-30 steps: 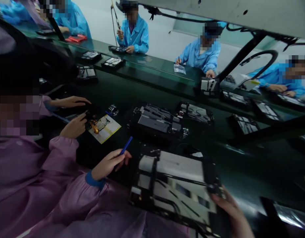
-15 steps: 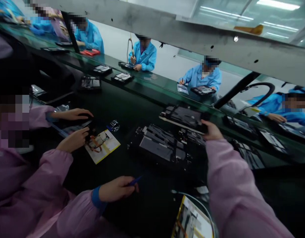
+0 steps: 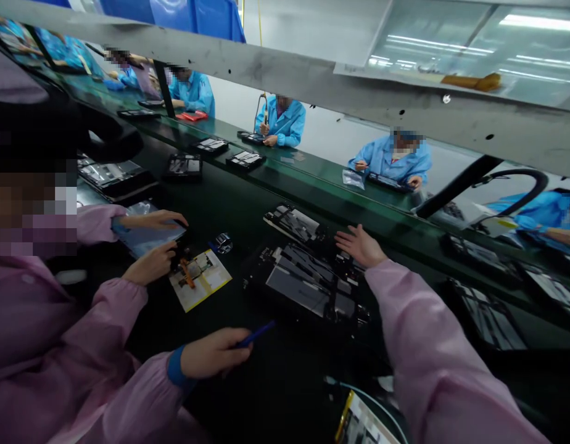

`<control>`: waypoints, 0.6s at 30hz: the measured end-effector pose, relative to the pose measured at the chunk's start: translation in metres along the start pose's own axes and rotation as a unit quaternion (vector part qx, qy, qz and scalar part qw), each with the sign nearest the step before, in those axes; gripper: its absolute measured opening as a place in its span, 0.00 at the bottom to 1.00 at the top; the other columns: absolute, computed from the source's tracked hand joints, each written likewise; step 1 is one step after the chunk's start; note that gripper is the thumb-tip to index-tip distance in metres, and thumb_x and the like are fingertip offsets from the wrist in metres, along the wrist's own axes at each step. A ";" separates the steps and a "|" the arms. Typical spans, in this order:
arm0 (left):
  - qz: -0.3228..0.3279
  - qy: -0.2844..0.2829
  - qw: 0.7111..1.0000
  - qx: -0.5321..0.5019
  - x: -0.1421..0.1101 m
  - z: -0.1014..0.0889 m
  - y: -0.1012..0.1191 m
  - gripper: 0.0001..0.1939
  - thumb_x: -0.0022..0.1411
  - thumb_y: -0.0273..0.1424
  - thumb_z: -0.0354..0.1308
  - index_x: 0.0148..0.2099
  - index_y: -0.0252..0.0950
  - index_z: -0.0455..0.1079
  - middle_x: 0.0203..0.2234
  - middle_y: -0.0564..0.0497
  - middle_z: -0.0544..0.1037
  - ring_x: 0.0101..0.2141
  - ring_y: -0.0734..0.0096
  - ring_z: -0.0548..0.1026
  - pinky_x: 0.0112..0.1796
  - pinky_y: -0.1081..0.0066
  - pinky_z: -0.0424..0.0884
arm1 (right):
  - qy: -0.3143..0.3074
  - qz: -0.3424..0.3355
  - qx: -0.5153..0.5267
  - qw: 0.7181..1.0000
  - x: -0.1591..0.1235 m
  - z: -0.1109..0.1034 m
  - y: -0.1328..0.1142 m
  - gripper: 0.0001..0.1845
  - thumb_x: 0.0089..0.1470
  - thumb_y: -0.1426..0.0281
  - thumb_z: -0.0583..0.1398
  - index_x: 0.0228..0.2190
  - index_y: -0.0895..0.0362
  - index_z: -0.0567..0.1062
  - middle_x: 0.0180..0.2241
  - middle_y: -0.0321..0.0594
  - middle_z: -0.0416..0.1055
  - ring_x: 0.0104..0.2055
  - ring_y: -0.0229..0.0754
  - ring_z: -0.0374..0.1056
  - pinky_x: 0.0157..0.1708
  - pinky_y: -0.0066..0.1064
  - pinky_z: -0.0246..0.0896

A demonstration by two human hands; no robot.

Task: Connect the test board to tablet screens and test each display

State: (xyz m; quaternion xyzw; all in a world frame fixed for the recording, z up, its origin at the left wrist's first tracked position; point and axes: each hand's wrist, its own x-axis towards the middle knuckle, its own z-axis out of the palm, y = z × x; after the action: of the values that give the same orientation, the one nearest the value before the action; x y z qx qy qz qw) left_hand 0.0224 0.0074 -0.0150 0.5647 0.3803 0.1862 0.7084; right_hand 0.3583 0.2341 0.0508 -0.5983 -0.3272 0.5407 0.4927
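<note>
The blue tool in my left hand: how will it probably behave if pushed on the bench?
The blue tool would probably be stiff, as it sticks out straight from the left hand. It is likely light, being so slim. On the smooth-looking bench it might slide or roll, though its cross-section is too small to make out.

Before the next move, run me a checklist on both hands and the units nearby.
1. Slim blue tool secured: ok, gripped in the left hand.
2. Right hand free: ok, fingers spread, holding nothing.
3. Larger black unit clear of the co-worker's hand: ok, that hand is at the left-hand card.
4. Smaller unit apart from the larger one: cannot tell.
5. Lower card fully in view: not ok, cut off by the picture's edge.
</note>
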 end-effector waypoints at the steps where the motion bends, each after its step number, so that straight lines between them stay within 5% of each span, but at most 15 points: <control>1: 0.023 0.037 0.999 0.021 -0.002 -0.005 0.009 0.26 0.57 0.56 0.51 0.31 0.37 0.59 0.17 0.59 0.59 0.17 0.79 0.59 0.20 0.76 0.56 | 0.020 -0.019 -0.010 1.000 -0.018 -0.013 0.002 0.20 0.54 0.56 0.61 0.43 0.54 0.70 0.34 0.37 0.73 0.35 0.38 0.72 0.34 0.30 0.68; 3: 0.093 0.181 0.975 0.090 -0.002 -0.018 0.030 0.23 0.63 0.52 0.46 0.28 0.37 0.59 0.17 0.56 0.63 0.19 0.74 0.63 0.25 0.72 0.62 | 0.054 -0.045 -0.042 0.997 -0.059 -0.037 0.012 0.19 0.48 0.57 0.66 0.38 0.53 0.70 0.24 0.30 0.71 0.24 0.34 0.68 0.25 0.24 0.64; 5: 0.157 0.378 0.893 0.188 0.007 -0.031 0.051 0.19 0.64 0.44 0.46 0.27 0.37 0.61 0.22 0.50 0.69 0.28 0.67 0.69 0.35 0.68 0.66 | 0.067 -0.039 -0.086 0.993 -0.103 -0.053 0.031 0.19 0.42 0.57 0.68 0.32 0.54 0.70 0.14 0.25 0.62 0.13 0.32 0.58 0.14 0.23 0.54; 7: 0.139 0.467 0.838 0.246 0.022 -0.041 0.066 0.10 0.62 0.38 0.50 0.33 0.37 0.65 0.31 0.47 0.72 0.38 0.60 0.71 0.41 0.65 0.65 | 0.039 -0.010 -0.131 0.991 -0.141 -0.059 0.052 0.20 0.41 0.53 0.67 0.29 0.54 0.70 0.12 0.28 0.63 0.11 0.36 0.58 0.10 0.26 0.51; 10: 0.041 0.416 0.855 0.306 0.041 -0.044 0.076 0.10 0.64 0.34 0.48 0.30 0.38 0.61 0.26 0.49 0.70 0.32 0.61 0.71 0.36 0.66 0.63 | -0.005 0.015 -0.168 0.986 -0.174 -0.048 0.076 0.24 0.41 0.48 0.65 0.32 0.52 0.70 0.14 0.32 0.68 0.13 0.42 0.63 0.09 0.31 0.55; 13: 0.033 0.377 0.867 0.325 0.047 -0.037 0.075 0.14 0.66 0.33 0.46 0.27 0.38 0.55 0.21 0.53 0.64 0.26 0.66 0.68 0.31 0.69 0.58 | -0.009 -0.008 -0.188 0.982 -0.184 -0.028 0.085 0.23 0.42 0.48 0.63 0.31 0.53 0.69 0.14 0.31 0.65 0.12 0.41 0.62 0.10 0.30 0.54; 18: 0.063 0.434 0.841 0.317 0.038 -0.023 0.069 0.12 0.67 0.33 0.47 0.29 0.39 0.53 0.19 0.55 0.61 0.24 0.68 0.66 0.29 0.70 0.55 | 0.013 -0.084 -0.194 0.977 -0.188 -0.014 0.091 0.30 0.45 0.51 0.63 0.45 0.56 0.71 0.22 0.35 0.72 0.12 0.39 0.61 0.10 0.32 0.54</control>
State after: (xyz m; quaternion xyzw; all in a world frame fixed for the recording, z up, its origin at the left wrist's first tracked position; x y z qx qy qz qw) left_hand 0.0408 0.0694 0.0361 0.6427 0.6508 0.3252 0.2402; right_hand 0.3208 0.0301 0.0249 -0.6597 -0.4687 0.4154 0.4153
